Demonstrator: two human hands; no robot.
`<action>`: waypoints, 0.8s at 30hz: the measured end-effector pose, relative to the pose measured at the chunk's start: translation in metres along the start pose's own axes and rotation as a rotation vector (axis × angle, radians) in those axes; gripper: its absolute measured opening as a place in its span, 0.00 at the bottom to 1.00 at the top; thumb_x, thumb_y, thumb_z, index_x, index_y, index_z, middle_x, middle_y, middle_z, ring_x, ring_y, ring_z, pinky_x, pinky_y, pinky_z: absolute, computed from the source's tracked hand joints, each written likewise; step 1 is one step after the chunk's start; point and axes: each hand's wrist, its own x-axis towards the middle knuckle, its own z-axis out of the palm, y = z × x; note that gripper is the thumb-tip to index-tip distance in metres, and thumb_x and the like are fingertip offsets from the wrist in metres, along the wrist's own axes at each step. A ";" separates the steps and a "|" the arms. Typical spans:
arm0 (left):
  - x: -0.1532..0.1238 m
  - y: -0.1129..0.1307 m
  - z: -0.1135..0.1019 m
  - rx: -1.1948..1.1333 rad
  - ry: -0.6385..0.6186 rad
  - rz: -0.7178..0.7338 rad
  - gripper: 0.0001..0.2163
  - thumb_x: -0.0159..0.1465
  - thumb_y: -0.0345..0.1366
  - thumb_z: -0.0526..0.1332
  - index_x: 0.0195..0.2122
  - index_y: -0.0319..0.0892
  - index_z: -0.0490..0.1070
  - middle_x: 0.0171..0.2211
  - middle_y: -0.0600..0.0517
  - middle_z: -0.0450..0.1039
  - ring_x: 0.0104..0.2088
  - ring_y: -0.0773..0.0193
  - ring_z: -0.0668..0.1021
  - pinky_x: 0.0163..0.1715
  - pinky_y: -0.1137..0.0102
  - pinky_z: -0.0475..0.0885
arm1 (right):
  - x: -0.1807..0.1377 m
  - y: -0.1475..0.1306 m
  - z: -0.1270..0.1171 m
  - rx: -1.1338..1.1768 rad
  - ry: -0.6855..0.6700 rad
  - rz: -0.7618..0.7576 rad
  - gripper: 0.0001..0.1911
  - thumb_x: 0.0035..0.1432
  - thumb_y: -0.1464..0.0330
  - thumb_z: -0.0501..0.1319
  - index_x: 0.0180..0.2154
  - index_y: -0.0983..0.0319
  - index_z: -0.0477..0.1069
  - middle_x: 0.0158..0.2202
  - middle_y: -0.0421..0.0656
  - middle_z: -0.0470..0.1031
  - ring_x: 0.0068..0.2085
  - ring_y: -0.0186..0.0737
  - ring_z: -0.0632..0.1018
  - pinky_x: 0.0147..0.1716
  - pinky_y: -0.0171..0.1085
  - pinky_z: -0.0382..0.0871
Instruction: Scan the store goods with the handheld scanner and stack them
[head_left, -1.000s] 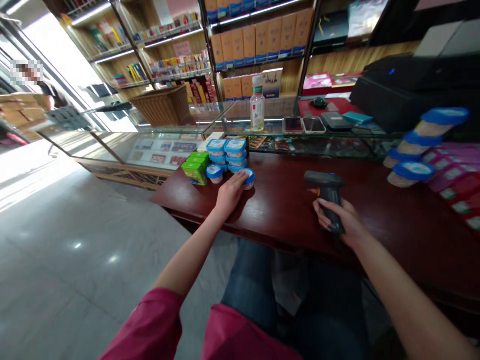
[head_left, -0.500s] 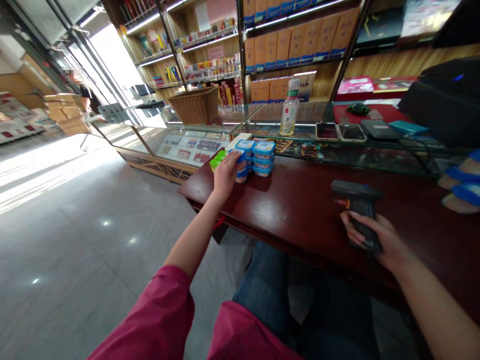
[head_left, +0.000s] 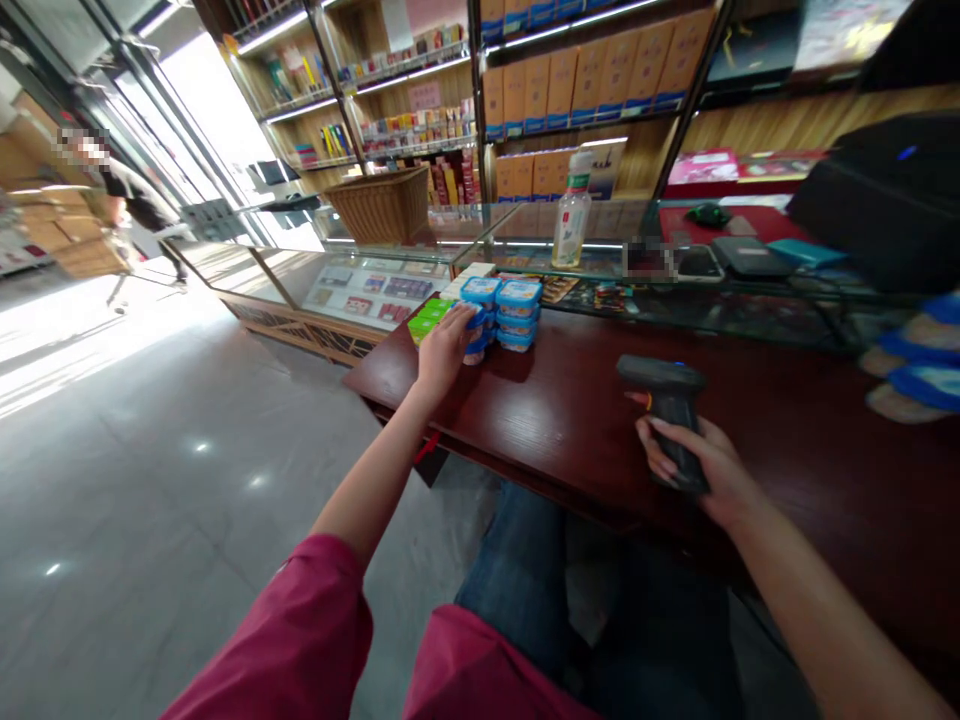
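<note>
Furthest left, beyond the left hand (head_left: 444, 352), green boxes (head_left: 425, 322) are seen on the dark wooden counter (head_left: 570, 420). The left hand is laid against a stack of blue-lidded tubs (head_left: 501, 312), its fingers curled around a small tub (head_left: 475, 344) at the stack's near corner (whether that tub is lifted cannot be told). Behind the tubs, past both hands, a clear bottle (head_left: 571, 212) is stood upright on the glass display case (head_left: 525, 240). To the right, well apart from the tubs, a black barcode scanner (head_left: 667, 405) is gripped by its handle in the right hand (head_left: 701, 465), fingers wrapped closed around it, its head raised above the counter.
</note>
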 end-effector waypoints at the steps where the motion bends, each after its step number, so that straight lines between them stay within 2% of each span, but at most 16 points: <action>1: 0.000 0.004 0.001 0.028 0.011 0.010 0.21 0.71 0.31 0.60 0.65 0.45 0.70 0.66 0.45 0.71 0.70 0.54 0.69 0.70 0.55 0.65 | -0.004 -0.004 -0.009 0.003 0.034 -0.021 0.23 0.47 0.64 0.76 0.45 0.61 0.78 0.28 0.40 0.76 0.16 0.28 0.65 0.13 0.30 0.59; 4: 0.001 0.031 0.011 0.054 0.053 0.092 0.26 0.71 0.34 0.60 0.70 0.45 0.63 0.71 0.44 0.62 0.74 0.52 0.60 0.74 0.50 0.55 | -0.018 -0.017 -0.045 0.009 0.171 -0.094 0.22 0.46 0.64 0.76 0.44 0.61 0.77 0.27 0.39 0.75 0.16 0.28 0.66 0.13 0.30 0.61; 6: 0.004 0.063 0.029 -0.006 0.033 0.201 0.26 0.73 0.34 0.57 0.72 0.45 0.60 0.73 0.45 0.60 0.75 0.53 0.58 0.75 0.50 0.54 | -0.027 -0.025 -0.071 0.029 0.296 -0.169 0.21 0.44 0.64 0.76 0.41 0.61 0.75 0.26 0.38 0.75 0.16 0.28 0.66 0.14 0.30 0.61; 9: 0.011 0.129 0.072 -0.171 -0.090 0.434 0.26 0.73 0.31 0.54 0.73 0.44 0.58 0.72 0.44 0.60 0.75 0.56 0.59 0.74 0.51 0.57 | -0.038 -0.033 -0.107 0.083 0.499 -0.297 0.20 0.40 0.64 0.76 0.34 0.60 0.71 0.24 0.36 0.75 0.16 0.27 0.66 0.14 0.29 0.62; 12: 0.021 0.207 0.124 -0.346 -0.237 0.621 0.28 0.72 0.29 0.55 0.73 0.41 0.57 0.73 0.42 0.59 0.74 0.57 0.59 0.73 0.54 0.60 | -0.043 -0.036 -0.131 0.180 0.656 -0.378 0.22 0.38 0.63 0.75 0.36 0.58 0.70 0.23 0.33 0.75 0.16 0.27 0.66 0.15 0.28 0.63; 16: 0.040 0.308 0.193 -0.522 -0.392 0.645 0.32 0.68 0.28 0.61 0.73 0.42 0.56 0.73 0.41 0.57 0.74 0.56 0.59 0.72 0.57 0.61 | -0.042 -0.031 -0.142 0.296 0.777 -0.464 0.24 0.40 0.63 0.74 0.40 0.57 0.69 0.23 0.31 0.74 0.16 0.26 0.68 0.16 0.28 0.64; 19: 0.056 0.370 0.237 -0.589 -0.446 0.619 0.33 0.66 0.27 0.63 0.72 0.42 0.58 0.72 0.40 0.59 0.74 0.55 0.61 0.72 0.57 0.62 | -0.037 -0.027 -0.143 0.313 0.813 -0.492 0.24 0.42 0.61 0.74 0.41 0.57 0.68 0.22 0.30 0.71 0.16 0.27 0.67 0.15 0.29 0.62; 22: 0.070 0.414 0.269 -0.588 -0.460 0.620 0.28 0.67 0.26 0.63 0.69 0.39 0.64 0.70 0.38 0.63 0.73 0.54 0.62 0.72 0.58 0.62 | -0.033 -0.025 -0.145 0.302 0.815 -0.511 0.24 0.45 0.60 0.73 0.43 0.56 0.67 0.21 0.29 0.69 0.15 0.28 0.66 0.16 0.30 0.62; 24: 0.076 0.431 0.281 -0.565 -0.476 0.600 0.23 0.69 0.26 0.62 0.65 0.38 0.69 0.68 0.37 0.67 0.72 0.53 0.65 0.70 0.57 0.64 | -0.032 -0.025 -0.146 0.305 0.816 -0.505 0.24 0.45 0.60 0.72 0.43 0.55 0.67 0.21 0.29 0.68 0.16 0.29 0.66 0.15 0.31 0.63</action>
